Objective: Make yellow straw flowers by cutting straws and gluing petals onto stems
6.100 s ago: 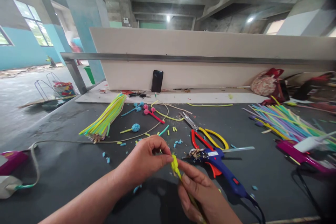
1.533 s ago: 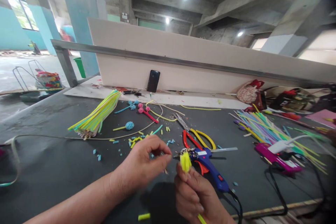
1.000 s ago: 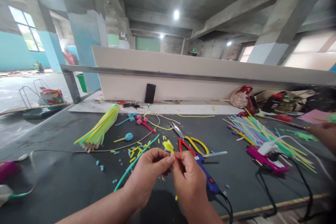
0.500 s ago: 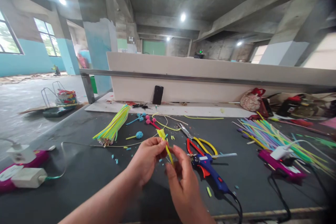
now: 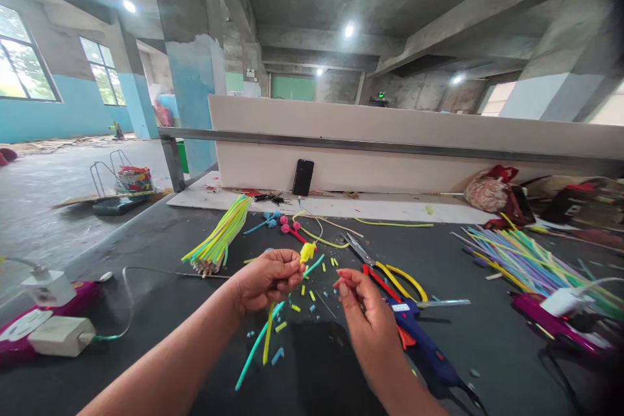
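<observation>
My left hand (image 5: 273,279) pinches a yellow pipe cleaner (image 5: 268,335). Its bunched yellow top (image 5: 307,251) sticks out above my fingertips, and the stem hangs below the hand. A teal pipe cleaner (image 5: 251,356) runs behind that hand; whether it is held or lies on the table I cannot tell. To the right, apart from the yellow piece, is my right hand (image 5: 365,309), thumb and forefinger brought together; anything between them is too small to make out. Short yellow and blue cut bits (image 5: 280,327) lie scattered beneath the hands.
Scissors with yellow handles (image 5: 390,273), red-handled pliers (image 5: 383,283) and a blue glue gun (image 5: 424,338) lie by my right hand. Pipe cleaner bundles lie left (image 5: 219,234) and right (image 5: 517,250). A phone (image 5: 303,177) leans on the back board. Power strips (image 5: 560,318) flank the work area.
My hands have moved apart; the right one has left the yellow pipe cleaner and shifted right. The left hand still holds it. The teal pipe cleaner now shows, and the view has turned slightly left.
</observation>
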`<state>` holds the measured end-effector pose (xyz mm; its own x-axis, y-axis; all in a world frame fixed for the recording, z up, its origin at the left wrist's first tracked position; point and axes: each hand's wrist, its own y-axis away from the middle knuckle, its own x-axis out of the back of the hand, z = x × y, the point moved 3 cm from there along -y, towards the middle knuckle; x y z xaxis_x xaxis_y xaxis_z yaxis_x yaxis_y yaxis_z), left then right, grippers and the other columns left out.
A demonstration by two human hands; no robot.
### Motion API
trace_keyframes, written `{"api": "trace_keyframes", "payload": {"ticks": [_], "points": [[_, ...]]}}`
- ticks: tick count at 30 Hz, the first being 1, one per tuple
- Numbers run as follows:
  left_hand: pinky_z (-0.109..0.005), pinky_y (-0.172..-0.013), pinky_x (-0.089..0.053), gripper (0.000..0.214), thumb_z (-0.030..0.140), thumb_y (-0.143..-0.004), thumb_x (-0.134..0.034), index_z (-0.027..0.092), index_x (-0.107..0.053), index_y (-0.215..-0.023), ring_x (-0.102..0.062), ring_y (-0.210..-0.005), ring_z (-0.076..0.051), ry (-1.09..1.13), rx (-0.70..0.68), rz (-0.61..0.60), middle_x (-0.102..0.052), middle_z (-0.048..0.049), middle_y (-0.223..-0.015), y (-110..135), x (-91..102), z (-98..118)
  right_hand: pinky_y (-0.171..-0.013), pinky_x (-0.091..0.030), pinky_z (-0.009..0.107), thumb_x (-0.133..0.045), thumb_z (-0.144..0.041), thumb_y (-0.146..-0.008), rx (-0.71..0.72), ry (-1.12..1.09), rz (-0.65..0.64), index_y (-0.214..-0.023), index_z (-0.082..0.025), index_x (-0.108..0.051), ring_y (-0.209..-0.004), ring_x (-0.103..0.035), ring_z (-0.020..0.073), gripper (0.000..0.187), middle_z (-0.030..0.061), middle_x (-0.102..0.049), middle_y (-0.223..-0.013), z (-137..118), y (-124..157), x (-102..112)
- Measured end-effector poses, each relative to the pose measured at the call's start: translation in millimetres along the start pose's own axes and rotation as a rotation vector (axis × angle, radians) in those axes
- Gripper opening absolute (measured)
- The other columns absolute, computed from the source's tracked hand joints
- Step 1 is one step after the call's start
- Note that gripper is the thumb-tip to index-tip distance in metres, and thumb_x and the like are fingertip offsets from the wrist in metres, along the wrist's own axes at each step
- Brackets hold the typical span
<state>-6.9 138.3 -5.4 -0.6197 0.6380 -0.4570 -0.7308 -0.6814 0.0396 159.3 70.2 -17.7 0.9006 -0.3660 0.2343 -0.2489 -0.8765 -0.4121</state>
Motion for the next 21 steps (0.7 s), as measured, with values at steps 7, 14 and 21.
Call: {"api": "trace_keyframes", "payload": {"ticks": [7, 14, 21], "points": [[-0.013, -0.035, -0.009, 0.018, 0.029, -0.078, -0.060, 0.014, -0.051, -0.077, -0.019, -0.042, -0.002, 0.089, -0.009, -0.033, -0.040, 0.0045, -0.053, 6.0, 3.7, -10.0, -0.066, -0.038, 0.027, -0.057, -0.041, -0.081, -0.116, -0.312, -0.116, -0.095, -0.021, -0.061, -0.069, -0.048, 0.0151, 0.024, -0.0002, -0.056, -0.074, -16.3, -36.0, -29.7], [-0.013, -0.033, -0.010, 0.017, 0.032, -0.085, -0.051, 0.021, -0.040, -0.080, -0.017, -0.040, -0.004, 0.176, -0.081, 0.001, -0.040, 0.0060, -0.052, 4.3, 8.3, -9.6, -0.071, -0.036, 0.027, -0.058, -0.036, -0.082, -0.142, -0.599, -0.259, -0.097, -0.023, -0.064, -0.073, -0.045, 0.0134, 0.021, -0.0013, -0.053, -0.076, -0.5, -49.9, -47.3], [-0.012, -0.034, -0.010, 0.020, 0.038, -0.086, -0.047, 0.022, -0.036, -0.081, -0.018, -0.039, -0.004, 0.173, -0.018, 0.055, -0.040, 0.0061, -0.051, 2.8, 8.3, -16.3, -0.073, -0.035, 0.027, -0.062, -0.037, -0.079, -0.231, -0.699, -0.324, -0.099, -0.023, -0.065, -0.073, -0.045, 0.0136, 0.025, -0.0014, -0.053, -0.075, 2.7, -44.2, -47.6]]}}
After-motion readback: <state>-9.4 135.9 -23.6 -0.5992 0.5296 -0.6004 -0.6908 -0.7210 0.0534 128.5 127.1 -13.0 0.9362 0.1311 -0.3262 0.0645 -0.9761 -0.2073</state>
